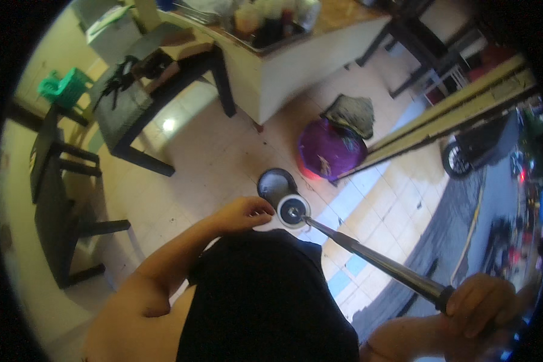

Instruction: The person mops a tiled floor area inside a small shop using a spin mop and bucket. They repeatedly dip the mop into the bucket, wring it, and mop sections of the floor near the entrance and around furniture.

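My right hand [479, 303] at the lower right grips the dark end of a telescopic metal mop handle [389, 262]. The handle slants up and left to a round white-rimmed basket with a dark centre [294, 211], and its lower end meets the middle of it. The basket seems to belong to a dark round bucket [271, 178] on the tiled floor, partly hidden behind it. My left hand [246, 213] hovers just left of the white rim, fingers loosely bent and thumb apart, holding nothing. Whether its fingertips touch the rim, I cannot tell.
Beyond the bucket stands a bin with a purple plastic liner [330, 149], a grey cloth [353, 115] against it. A dark table [163, 104] stands left, benches [68, 217] farther left. A counter [294, 77] is ahead; a folding door [457, 104] and street lie right.
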